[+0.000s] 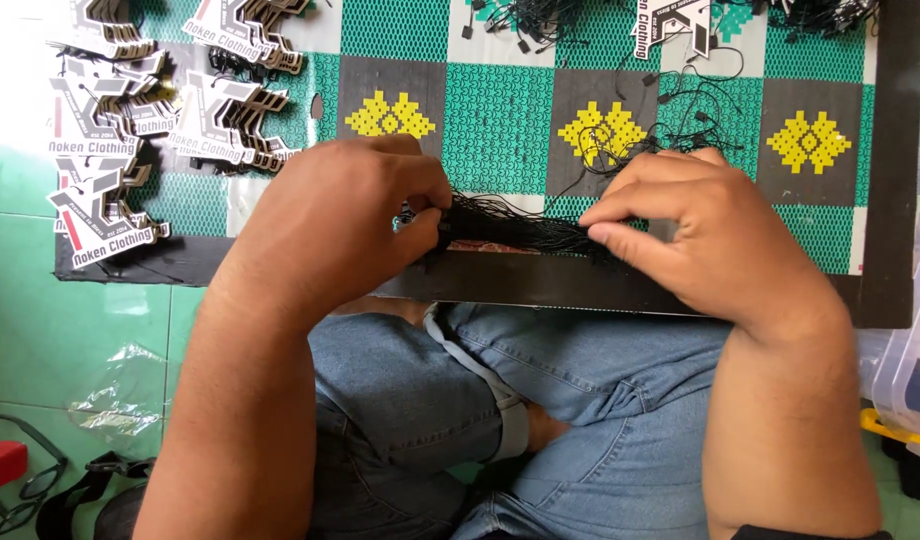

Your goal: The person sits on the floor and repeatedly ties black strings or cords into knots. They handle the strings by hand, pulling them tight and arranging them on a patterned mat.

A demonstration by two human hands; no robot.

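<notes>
Both hands work mid-frame over the near edge of a mat w/ green, grey and yellow checks and a black border. Left hand is closed, thumb and fingertips pinched on the left end of a bundle of black strings. Right hand is also closed, thumb and forefinger pinching the bundle's right end. The bundle runs roughly level betw. the two hands, lying on the mat just above its black border, centre of frame.

Loose strings w/ small black ends trail up from the right hand toward upper right; more lie in a tangle at top centre.

Upper left: stacks of white, grey and black card tags, some on the mat, some overlapping its left edge. One more tag at top, right of centre.

Containers: only a clear plastic box at the right edge, mostly cut off; contents can't be told. An empty-looking clear plastic bag lies on the green tiles lower left.

Lower left corner: black-framed glasses and a black strap. Bottom centre: the person's jeans.
</notes>
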